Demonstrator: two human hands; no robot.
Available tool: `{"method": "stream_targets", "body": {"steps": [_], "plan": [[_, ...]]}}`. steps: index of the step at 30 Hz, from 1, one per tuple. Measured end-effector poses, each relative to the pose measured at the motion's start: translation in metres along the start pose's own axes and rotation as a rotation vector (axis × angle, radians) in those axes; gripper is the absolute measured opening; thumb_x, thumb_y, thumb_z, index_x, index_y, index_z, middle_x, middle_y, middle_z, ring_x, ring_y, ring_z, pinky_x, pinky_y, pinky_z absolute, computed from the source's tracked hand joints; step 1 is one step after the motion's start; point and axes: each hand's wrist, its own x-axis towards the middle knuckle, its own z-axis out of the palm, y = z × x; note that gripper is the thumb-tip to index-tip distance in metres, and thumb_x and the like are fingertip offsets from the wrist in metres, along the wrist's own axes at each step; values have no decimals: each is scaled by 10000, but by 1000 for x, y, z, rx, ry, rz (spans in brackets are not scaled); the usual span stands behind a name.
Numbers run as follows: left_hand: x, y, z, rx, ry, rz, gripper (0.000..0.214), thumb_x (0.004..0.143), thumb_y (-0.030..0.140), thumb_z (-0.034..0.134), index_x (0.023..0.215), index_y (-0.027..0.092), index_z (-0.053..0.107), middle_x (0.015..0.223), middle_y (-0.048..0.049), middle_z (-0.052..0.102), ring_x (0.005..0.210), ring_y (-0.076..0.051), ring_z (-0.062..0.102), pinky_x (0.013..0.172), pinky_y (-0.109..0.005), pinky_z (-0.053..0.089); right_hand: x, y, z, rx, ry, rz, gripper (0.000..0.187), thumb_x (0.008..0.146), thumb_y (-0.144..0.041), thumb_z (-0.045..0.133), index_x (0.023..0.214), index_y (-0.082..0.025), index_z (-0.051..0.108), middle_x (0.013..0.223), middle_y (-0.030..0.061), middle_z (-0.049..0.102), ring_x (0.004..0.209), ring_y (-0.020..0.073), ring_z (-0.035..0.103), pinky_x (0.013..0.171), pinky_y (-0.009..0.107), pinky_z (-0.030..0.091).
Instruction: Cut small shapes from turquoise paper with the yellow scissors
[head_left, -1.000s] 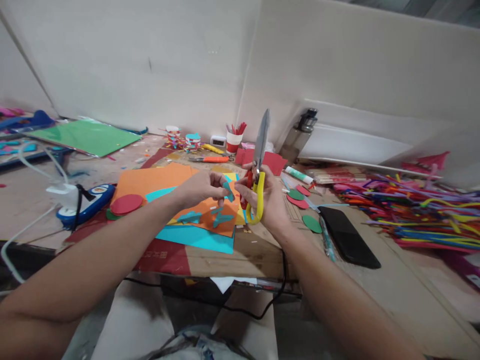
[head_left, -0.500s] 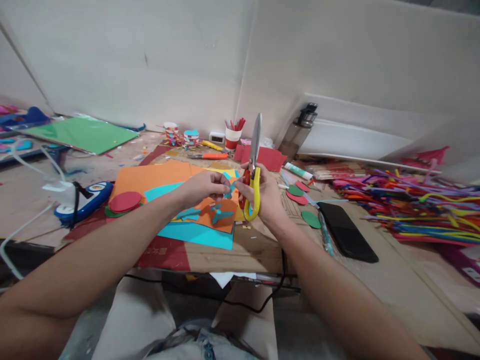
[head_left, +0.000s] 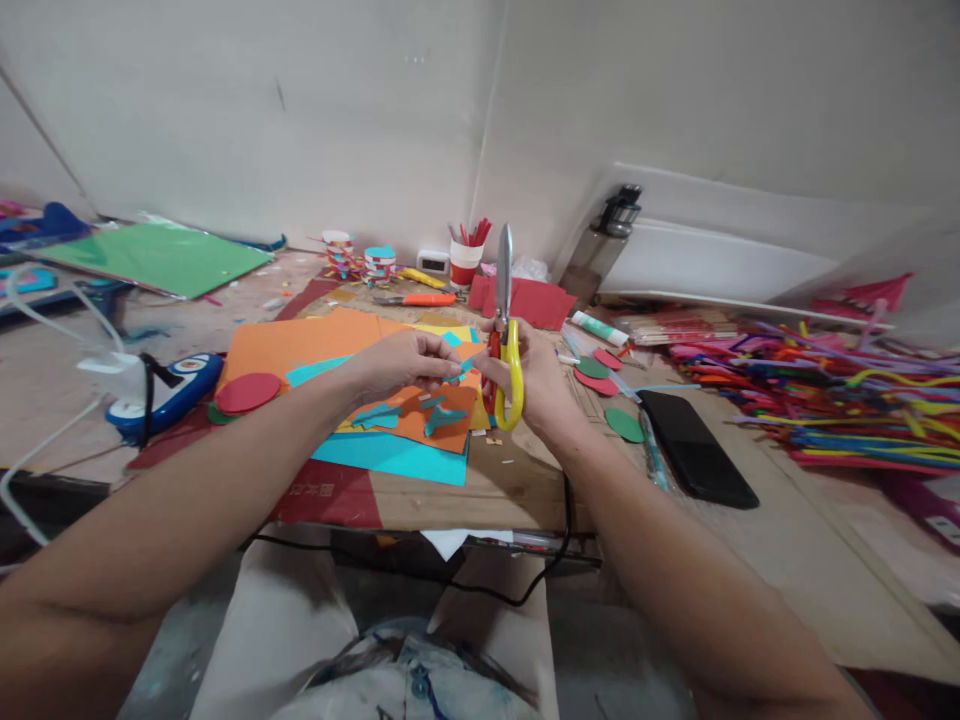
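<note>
My right hand (head_left: 536, 385) grips yellow-and-red handled scissors (head_left: 507, 330), blades closed and pointing straight up. My left hand (head_left: 405, 362) pinches a small teal paper cutout (head_left: 463, 369) right beside the scissor handles, and the fingertips of both hands almost meet on it. Below the hands lie orange paper sheets (head_left: 300, 342) over a teal sheet (head_left: 390, 458), with more teal cutouts (head_left: 442, 417) resting on the orange.
A black phone (head_left: 694, 447) lies to the right beside green and red paper circles (head_left: 622, 424). Further right sits a heap of coloured pipe cleaners (head_left: 825, 395). A red paper disc (head_left: 246, 392) and blue tape dispenser (head_left: 169, 392) are left. Green board (head_left: 157, 257), cup of sticks (head_left: 465, 262), bottle (head_left: 600, 250) stand behind.
The scissors have swung from a rightward tilt to vertical. The teal cutout has turned flatter between my fingertips, and both hands have stayed close together above the orange paper.
</note>
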Motion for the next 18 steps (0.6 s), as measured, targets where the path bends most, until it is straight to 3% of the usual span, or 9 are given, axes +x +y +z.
{"method": "stream_targets", "body": {"steps": [6,12,18], "plan": [[-1,2,-2,51,16,10,199,685,319,758,631,150,667,566,-3,537,479,-66,429,481,-219,334,3,2,-2,-81,24,-20,372,655,-340,698,968,-204,549,798,-13,554,590,105,513,538,268,466],[0,1,-5,100,24,-10,228,686,350,760,607,156,670,551,-22,567,446,-70,438,458,-220,339,3,5,-2,-40,-11,39,413,669,-341,695,1035,-224,543,764,-20,562,531,97,484,476,255,454],[0,2,-6,171,35,-41,172,657,301,756,593,167,671,532,-34,610,444,-89,483,445,-209,345,6,7,-8,-45,46,6,424,653,-327,709,1033,-209,563,818,1,585,600,110,517,503,256,463]]}}
